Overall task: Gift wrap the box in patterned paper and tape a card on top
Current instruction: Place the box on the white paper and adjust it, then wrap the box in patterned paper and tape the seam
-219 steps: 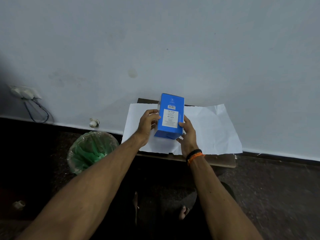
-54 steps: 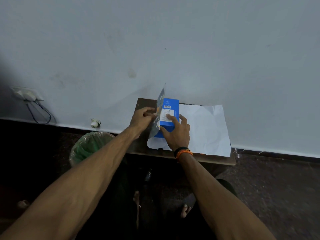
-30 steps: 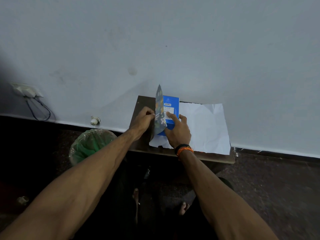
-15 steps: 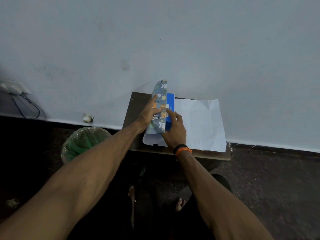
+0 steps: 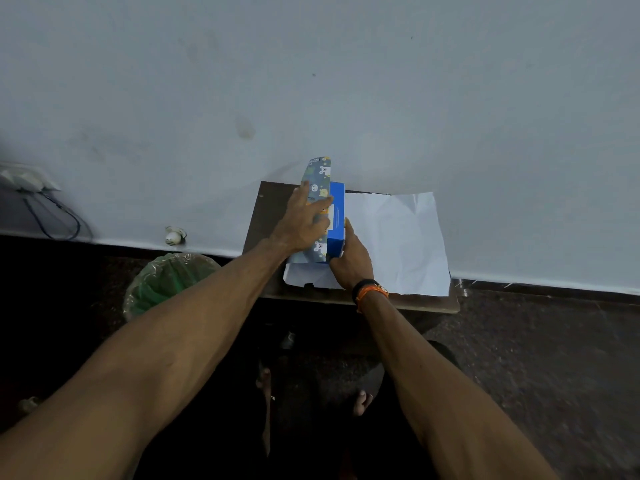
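Note:
A blue box (image 5: 337, 216) lies on the wrapping paper (image 5: 398, 244), whose white underside faces up on a small brown table (image 5: 266, 216). The paper's left flap (image 5: 320, 178) is folded up over the box and shows its grey-blue printed side with little animals. My left hand (image 5: 304, 220) presses flat on that flap over the box top, fingers straight. My right hand (image 5: 351, 258) holds the box at its near right edge, thumb and fingers curled against it. An orange and black band sits on that wrist. I see no card and no tape.
The table stands against a pale wall (image 5: 346, 81). A bin lined with a green bag (image 5: 166, 282) stands on the dark floor to the left. A socket with cables (image 5: 31, 183) hangs at far left. My bare feet (image 5: 362, 403) show below the table edge.
The left flap of paper has come from upright to folded over the box top. My left hand moved onto it and now presses it down. My right hand slid from the top to the box's right side.

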A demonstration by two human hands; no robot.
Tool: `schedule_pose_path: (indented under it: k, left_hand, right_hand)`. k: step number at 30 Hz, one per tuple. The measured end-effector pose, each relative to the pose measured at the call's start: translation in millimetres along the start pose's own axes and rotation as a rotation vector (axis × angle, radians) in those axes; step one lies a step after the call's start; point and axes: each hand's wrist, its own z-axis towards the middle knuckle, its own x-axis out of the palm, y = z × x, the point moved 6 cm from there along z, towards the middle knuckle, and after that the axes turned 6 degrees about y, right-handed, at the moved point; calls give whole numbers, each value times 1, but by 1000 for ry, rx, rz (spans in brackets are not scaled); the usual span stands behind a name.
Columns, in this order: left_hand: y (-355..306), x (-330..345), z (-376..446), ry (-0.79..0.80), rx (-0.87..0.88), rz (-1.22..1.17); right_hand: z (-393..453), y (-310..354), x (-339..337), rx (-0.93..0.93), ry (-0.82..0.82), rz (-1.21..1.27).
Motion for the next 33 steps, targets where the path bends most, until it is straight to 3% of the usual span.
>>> schedule_pose_path:
  k: [3,5,9,14,18,21,25,33]
  left_hand:
    - [-20,1,-1,13,24,354]
    - [-28,3,2,10,14,477]
    - [-35,4,5,-5,11,459]
    - [-30,5,8,18,12,382]
    - [-26,10,8,4,24,408]
    - [-25,11,7,10,14,422]
    - [-26,11,7,24,9,427]
    - [-23,10,7,30,19,378]
  right_hand:
    - [4,-6,-8,24,-2,-87]
    - [2,-16,-25,109,-125,-142]
    - [-15,-43,-61,381,-380,-174]
    - [-32,-83,-90,693,-444,-200]
    - [-38,-100,-105,775,-488,-113]
    - [-40,-95,-118,752,-562,-112]
    - [-36,-63,-133,472,-642,14]
    - [-8,23,-149,144,-518,297]
